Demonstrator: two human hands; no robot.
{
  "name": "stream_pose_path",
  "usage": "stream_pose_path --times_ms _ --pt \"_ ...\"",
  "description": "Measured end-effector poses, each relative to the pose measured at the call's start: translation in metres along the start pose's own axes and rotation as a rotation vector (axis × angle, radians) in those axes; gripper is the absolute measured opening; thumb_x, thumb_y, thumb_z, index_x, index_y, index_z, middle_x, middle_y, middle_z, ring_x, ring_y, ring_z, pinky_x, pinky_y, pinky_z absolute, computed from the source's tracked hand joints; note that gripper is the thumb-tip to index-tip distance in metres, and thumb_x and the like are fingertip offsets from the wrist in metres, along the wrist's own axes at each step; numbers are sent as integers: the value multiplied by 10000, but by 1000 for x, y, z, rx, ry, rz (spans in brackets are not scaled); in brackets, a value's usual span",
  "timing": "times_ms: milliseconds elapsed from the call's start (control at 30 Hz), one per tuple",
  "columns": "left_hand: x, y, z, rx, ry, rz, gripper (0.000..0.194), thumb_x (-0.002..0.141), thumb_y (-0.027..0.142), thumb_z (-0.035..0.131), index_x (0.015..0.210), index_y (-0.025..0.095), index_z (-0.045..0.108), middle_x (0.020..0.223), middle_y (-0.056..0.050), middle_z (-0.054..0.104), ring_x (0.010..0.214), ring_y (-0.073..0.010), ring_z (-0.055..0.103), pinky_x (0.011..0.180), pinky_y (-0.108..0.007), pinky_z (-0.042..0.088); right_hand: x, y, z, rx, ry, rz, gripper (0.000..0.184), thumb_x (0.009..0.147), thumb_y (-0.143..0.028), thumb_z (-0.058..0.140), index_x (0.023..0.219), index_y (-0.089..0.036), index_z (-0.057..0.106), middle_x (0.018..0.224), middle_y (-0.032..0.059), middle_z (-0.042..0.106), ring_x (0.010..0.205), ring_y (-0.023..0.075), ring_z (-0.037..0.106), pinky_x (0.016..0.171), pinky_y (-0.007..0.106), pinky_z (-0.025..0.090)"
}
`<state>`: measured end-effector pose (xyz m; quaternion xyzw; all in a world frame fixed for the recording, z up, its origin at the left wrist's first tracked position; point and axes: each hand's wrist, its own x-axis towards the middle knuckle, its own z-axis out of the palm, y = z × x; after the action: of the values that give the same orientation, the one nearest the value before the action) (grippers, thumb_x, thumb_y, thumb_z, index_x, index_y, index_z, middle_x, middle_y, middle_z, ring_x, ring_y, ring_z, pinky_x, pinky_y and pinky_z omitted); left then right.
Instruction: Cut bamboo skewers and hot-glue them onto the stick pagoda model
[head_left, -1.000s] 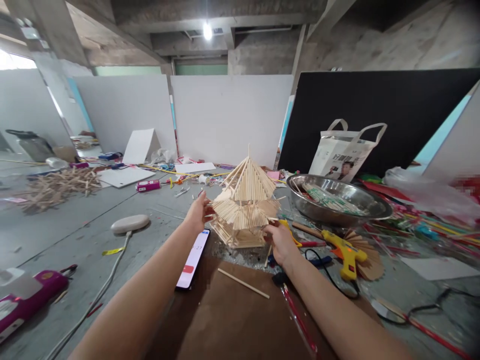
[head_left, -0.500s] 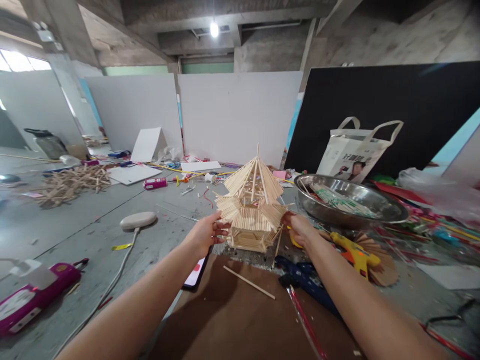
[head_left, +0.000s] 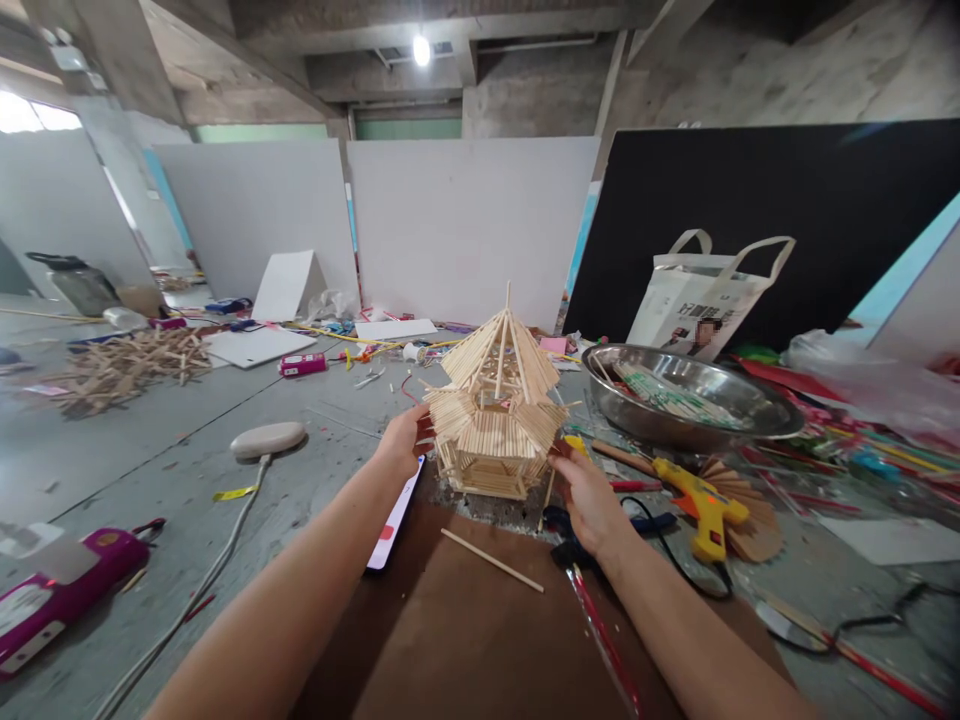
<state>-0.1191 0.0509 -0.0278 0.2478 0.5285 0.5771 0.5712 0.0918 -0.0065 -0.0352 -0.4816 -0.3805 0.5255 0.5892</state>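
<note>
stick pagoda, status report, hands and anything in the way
Left hand at left side, right hand at right. Stick pagoda upright between them. Loose stick in front on brown sheet, seemingly not blocking.

A pale two-tiered stick pagoda, its pointed roof gapped in front, stands upright mid-view.

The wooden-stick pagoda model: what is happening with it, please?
A person's left hand and right hand are at opposite sides of the upright wooden-stick pagoda model. Its upper roof has gaps on the near side. A loose stick lies on the brown sheet; a yellow glue gun lies to the right.
</note>
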Motion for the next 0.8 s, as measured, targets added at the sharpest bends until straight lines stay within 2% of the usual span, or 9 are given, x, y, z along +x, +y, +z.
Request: stream_pose_path --times_ms 267,433,667,800 --pt "-1 -4 -2 -27 -71 -47 80 628 209 546 650 149 498 512 33 488 377 -72 460 364 -193 317 -9 -2 -4 148 -153 71 180 583 -265 644 757 -227 617 809 -22 646 806 161 575 630 250 413" --pt "-2 2 -3 -34 -98 -73 54 652 184 522 682 150 493 506 28 495 375 -92 491 347 -194 316 -20 -7 6 163 -282 58 219 641 -256 606 858 -231 613 906 -12 649 858 164 570 701 265 407" --pt "4 9 -13 -5 -123 -90 45 683 181 497 657 145 492 445 30 479 328 -74 444 324 -178 294 -35 -15 12 159 -436 25 297 695 -240 549 990 -228 580 1080 2 596 995 172 523 855 296 354" --pt "5 10 -15 27 -151 -103 66 688 188 490 642 141 496 451 13 505 338 -85 463 315 -178 291 -36 -14 12 166 -435 36 279 685 -246 556 960 -227 596 1061 4 607 981 169 534 839 288 364"
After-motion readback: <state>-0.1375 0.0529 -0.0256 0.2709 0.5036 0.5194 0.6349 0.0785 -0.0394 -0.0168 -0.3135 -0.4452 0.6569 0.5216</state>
